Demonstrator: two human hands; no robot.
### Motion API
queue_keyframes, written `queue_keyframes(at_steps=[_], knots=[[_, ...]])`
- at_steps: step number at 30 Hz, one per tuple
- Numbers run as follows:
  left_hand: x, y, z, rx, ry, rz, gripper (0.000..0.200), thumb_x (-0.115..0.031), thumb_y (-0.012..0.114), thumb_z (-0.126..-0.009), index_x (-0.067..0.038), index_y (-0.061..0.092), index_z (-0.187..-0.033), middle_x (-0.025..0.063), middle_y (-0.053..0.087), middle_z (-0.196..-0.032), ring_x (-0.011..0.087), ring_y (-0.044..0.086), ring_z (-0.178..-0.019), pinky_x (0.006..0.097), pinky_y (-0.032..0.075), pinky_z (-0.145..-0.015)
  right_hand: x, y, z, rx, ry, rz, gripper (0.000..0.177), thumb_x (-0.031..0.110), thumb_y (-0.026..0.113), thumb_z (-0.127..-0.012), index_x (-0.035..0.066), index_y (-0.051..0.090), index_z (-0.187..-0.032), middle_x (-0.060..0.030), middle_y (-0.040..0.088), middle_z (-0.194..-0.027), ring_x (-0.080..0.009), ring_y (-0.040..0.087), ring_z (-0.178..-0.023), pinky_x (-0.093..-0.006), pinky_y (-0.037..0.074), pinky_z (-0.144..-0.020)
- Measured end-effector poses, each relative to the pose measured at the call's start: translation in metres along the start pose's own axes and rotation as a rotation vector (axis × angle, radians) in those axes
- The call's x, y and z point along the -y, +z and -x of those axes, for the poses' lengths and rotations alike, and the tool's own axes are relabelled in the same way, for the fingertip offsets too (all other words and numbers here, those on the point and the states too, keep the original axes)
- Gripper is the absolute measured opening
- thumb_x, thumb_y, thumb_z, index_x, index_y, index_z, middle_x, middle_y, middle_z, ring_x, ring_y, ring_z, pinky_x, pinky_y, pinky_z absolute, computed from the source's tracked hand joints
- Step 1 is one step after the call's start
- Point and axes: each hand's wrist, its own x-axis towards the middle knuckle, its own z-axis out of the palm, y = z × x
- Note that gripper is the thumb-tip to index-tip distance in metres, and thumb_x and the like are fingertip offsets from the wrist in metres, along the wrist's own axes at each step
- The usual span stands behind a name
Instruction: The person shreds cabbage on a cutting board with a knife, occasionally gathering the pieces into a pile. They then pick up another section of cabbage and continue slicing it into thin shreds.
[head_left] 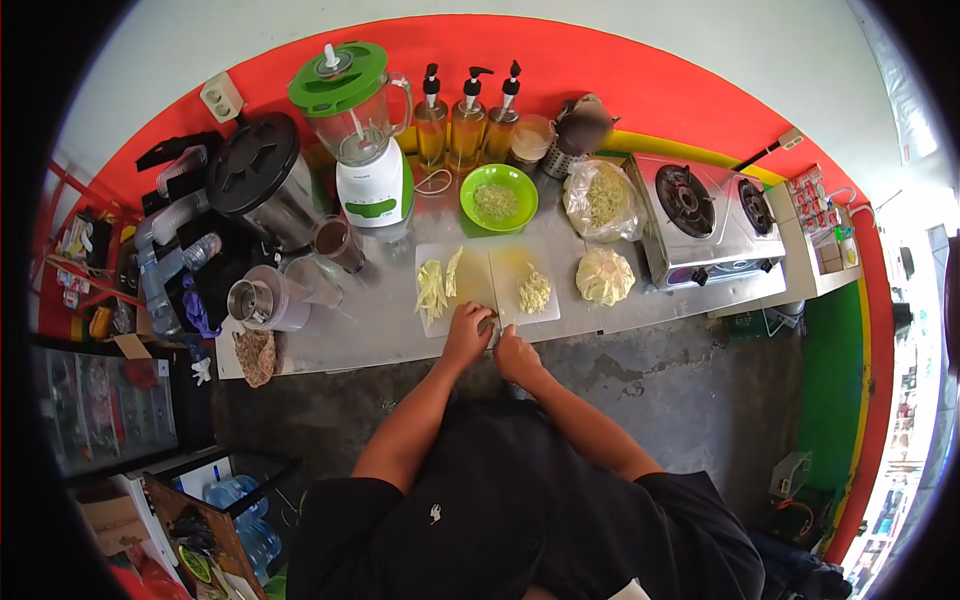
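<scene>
On the white cutting board (470,255), my left hand (466,338) is closed, its curled fingertips pressing something small and mostly hidden beside the blade. My right hand (516,356) grips a knife (497,291), whose thin blade points away from me across the board. Pale cabbage strips (431,288) lie at the board's left. To the right of the blade sits a small heap of chopped cabbage (534,291). A partly cut cabbage head (604,276) rests on the metal table, right of the board.
Behind the board stands a green bowl (526,186) holding shredded cabbage, beside a plastic bag (580,215) of more shreds. A gas stove (655,250) occupies the right end. A blender (365,185), pump bottles (467,135), and cups (338,243) line the back and left.
</scene>
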Motion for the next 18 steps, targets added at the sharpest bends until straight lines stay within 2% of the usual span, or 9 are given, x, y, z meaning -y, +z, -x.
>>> queue_keyframes(at_steps=[2,4,8,10,13,16,18], knots=[[-0.004,-0.002,0.001,0.006,0.006,-0.006,0.024,-0.005,0.07,-0.08,-0.004,0.07,-0.104,0.0129,0.062,-0.102,0.0352,0.056,-0.105,0.0423,0.045,-0.093,-0.003,0.002,-0.007,-0.013,0.0,-0.082,0.037,0.025,0.049,-0.098,-0.007,0.044,-0.115,-0.0371,0.066,-0.104,-0.0512,0.066,-0.102,-0.057,0.052,-0.089],[-0.004,-0.002,0.002,0.025,0.019,-0.015,0.024,-0.006,0.07,-0.08,-0.004,0.07,-0.104,0.0129,0.062,-0.102,0.0353,0.056,-0.105,0.0423,0.045,-0.093,-0.003,-0.007,-0.012,-0.049,-0.051,-0.035,0.03,0.018,0.049,-0.098,-0.004,0.045,-0.118,-0.0319,0.069,-0.102,-0.0474,0.069,-0.099,-0.0541,0.055,-0.087],[-0.012,0.0,0.004,-0.016,0.06,-0.097,0.023,-0.006,0.069,-0.082,-0.006,0.07,-0.106,0.0127,0.06,-0.101,0.0353,0.055,-0.101,0.0432,0.046,-0.09,-0.015,-0.015,-0.01,-0.039,-0.119,-0.027,0.03,0.019,0.049,-0.098,-0.003,0.045,-0.117,-0.0316,0.07,-0.101,-0.0477,0.07,-0.096,-0.054,0.056,-0.085],[-0.017,0.0,0.004,-0.034,0.058,-0.124,0.023,-0.007,0.068,-0.084,-0.006,0.071,-0.106,0.0126,0.06,-0.1,0.0347,0.055,-0.1,0.0432,0.046,-0.089,-0.026,-0.009,-0.006,-0.06,-0.106,-0.032,0.035,0.028,0.05,-0.098,-0.003,0.046,-0.114,-0.0339,0.069,-0.098,-0.0508,0.068,-0.095,-0.0572,0.053,-0.087],[-0.02,0.004,0.004,-0.063,0.06,-0.162,0.022,-0.01,0.068,-0.087,-0.008,0.073,-0.108,0.0116,0.06,-0.098,0.0332,0.056,-0.096,0.0427,0.046,-0.086,-0.041,-0.014,-0.009,-0.063,-0.086,-0.026,0.034,0.028,0.051,-0.098,-0.002,0.047,-0.113,-0.0332,0.069,-0.097,-0.0507,0.068,-0.094,-0.0572,0.053,-0.087],[-0.019,0.003,-0.001,-0.047,0.084,-0.2,0.02,-0.012,0.066,-0.089,-0.01,0.075,-0.108,0.0104,0.059,-0.096,0.032,0.056,-0.093,0.0423,0.047,-0.083,-0.048,-0.02,-0.017,-0.116,-0.034,-0.066,0.034,0.029,0.052,-0.098,-0.003,0.049,-0.111,-0.0325,0.069,-0.097,-0.0504,0.068,-0.094,-0.057,0.054,-0.086],[-0.021,-0.001,-0.006,0.082,0.094,-0.266,0.028,-0.011,0.065,-0.091,-0.012,0.071,-0.118,0.0106,0.059,-0.1,0.0316,0.055,-0.094,0.042,0.047,-0.084,-0.052,-0.026,-0.019,-0.11,-0.076,-0.069,0.034,0.029,0.053,-0.098,-0.003,0.049,-0.11,-0.0322,0.069,-0.098,-0.05,0.068,-0.094,-0.0571,0.054,-0.085]])
